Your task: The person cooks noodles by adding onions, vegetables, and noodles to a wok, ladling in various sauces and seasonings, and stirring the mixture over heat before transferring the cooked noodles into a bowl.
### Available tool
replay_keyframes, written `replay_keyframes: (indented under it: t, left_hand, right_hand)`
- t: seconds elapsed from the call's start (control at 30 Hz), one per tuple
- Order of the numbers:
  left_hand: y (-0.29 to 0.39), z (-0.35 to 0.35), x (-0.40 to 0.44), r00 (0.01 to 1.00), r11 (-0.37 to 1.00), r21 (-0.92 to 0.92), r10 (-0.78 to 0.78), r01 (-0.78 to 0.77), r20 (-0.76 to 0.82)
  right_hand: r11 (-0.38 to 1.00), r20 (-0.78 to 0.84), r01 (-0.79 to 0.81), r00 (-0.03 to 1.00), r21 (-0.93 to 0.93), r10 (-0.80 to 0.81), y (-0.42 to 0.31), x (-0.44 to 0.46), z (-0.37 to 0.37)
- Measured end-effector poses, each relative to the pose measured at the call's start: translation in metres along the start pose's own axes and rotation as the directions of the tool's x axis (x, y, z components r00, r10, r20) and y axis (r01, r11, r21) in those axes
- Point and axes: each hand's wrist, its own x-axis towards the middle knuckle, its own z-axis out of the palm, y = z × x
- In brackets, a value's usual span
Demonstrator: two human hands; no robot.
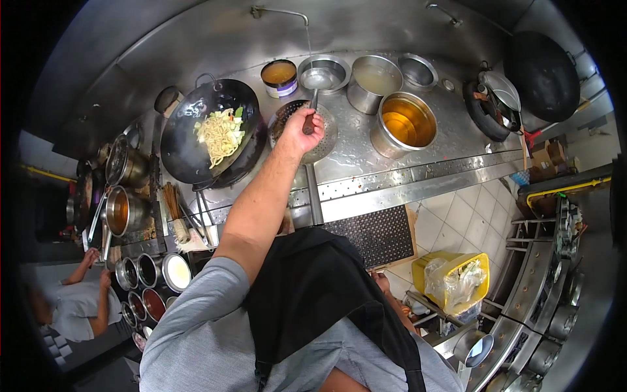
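Note:
My left hand point(302, 134) is closed around the dark handle of a ladle point(318, 79). The ladle's bowl is under a thin stream of water from the tap point(287, 13), over a round metal bowl point(339, 65). Below this hand a perforated strainer point(325, 134) lies on the steel counter, its long handle towards me. To the left, a black wok point(179, 140) holds noodles with cabbage point(222, 136). My right hand point(380, 282) hangs low by my right side, partly hidden by the black apron; its fingers do not show clearly.
A pot of amber liquid point(423, 145), a pot of cloudy liquid point(356, 98) and an open tub point(279, 88) stand on the counter. A yellow bin point(482, 287) is at lower right. At far left another person point(75, 310) works near several containers point(176, 273).

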Motion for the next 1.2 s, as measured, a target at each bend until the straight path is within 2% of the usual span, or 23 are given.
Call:
replay_keyframes:
  t: [0.43,0.63,0.93,1.2]
  left_hand:
    - [0.002,-0.002,0.006,1.000,1.000,-0.011,-0.008,0.008,0.016]
    - [0.002,-0.003,0.007,1.000,1.000,-0.019,-0.018,0.019,0.022]
    - [0.002,0.002,0.005,1.000,1.000,-0.022,-0.001,0.001,0.004]
    - [0.004,0.012,0.000,1.000,0.999,-0.040,-0.001,0.000,-0.016]
  right_hand:
    - [1.000,0.011,0.001,1.000,0.030,-0.001,0.002,0.000,0.005]
    - [0.999,-0.007,-0.014,1.000,-0.030,0.014,-0.020,-0.022,0.004]
    - [0.999,0.001,0.005,1.000,-0.050,-0.005,-0.003,-0.005,0.007]
    - [1.000,0.004,0.018,1.000,0.016,-0.018,0.006,0.001,0.010]
